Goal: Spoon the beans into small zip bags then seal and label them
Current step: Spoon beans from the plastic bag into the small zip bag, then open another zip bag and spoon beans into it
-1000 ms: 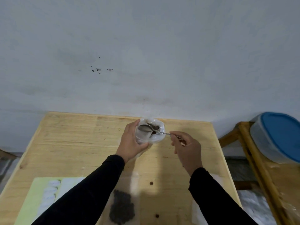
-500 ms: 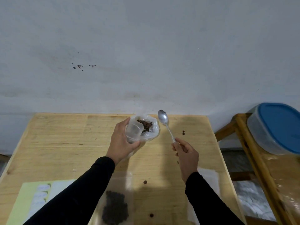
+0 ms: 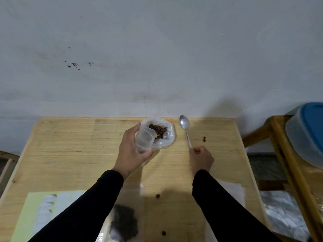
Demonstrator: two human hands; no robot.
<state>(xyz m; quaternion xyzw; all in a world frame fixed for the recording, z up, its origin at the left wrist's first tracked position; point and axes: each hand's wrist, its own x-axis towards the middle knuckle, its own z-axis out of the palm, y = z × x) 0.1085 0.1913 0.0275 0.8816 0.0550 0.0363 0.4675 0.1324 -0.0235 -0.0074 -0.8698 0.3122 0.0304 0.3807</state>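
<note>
My left hand [image 3: 130, 152] grips a clear plastic cup [image 3: 144, 139] together with an open clear bag [image 3: 164, 137] that has dark brown beans [image 3: 158, 131] in it, near the far edge of the wooden table [image 3: 70, 145]. My right hand [image 3: 201, 158] pinches the handle end of a metal spoon [image 3: 185, 127]; its empty bowl points away, to the right of the bag. A zip bag with dark beans [image 3: 125, 222] lies flat at the near edge between my arms.
Loose beans [image 3: 204, 138] lie right of the spoon, and others [image 3: 157, 195] between my arms. A green sheet with white labels [image 3: 45, 208] sits near left. A white sheet [image 3: 234, 189] lies near right. A blue-lidded tub [image 3: 307, 135] rests on a wooden stand at the right.
The spoon has come out of the bag and swung to the right, its bowl now empty. My left hand keeps hold of the cup and bag.
</note>
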